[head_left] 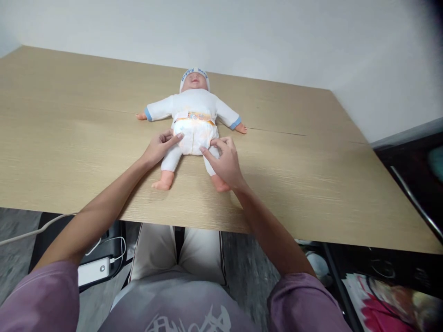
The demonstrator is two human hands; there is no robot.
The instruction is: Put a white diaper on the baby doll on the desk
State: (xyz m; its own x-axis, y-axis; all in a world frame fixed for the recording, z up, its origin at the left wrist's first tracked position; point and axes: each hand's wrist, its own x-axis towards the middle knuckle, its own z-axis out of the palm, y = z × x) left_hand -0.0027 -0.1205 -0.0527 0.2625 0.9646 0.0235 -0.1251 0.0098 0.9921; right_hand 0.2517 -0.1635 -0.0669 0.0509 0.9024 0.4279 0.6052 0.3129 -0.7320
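Observation:
A baby doll (194,99) in a white suit with blue cuffs and a printed white cap lies on its back on the table, arms spread, feet toward me. Around its hips sits a white diaper (192,136) with an orange patterned waistband. My left hand (162,145) is at the diaper's left side, its thumb resting on the front and the other fingers curled by the edge. At the right leg opening, my right hand (223,157) pinches the diaper's edge between thumb and fingers.
The wooden table (86,152) meets a white wall behind the doll. Below its front edge at left are a white power bank (93,272) and a cable (38,230). An open drawer with assorted items (380,295) is at the lower right.

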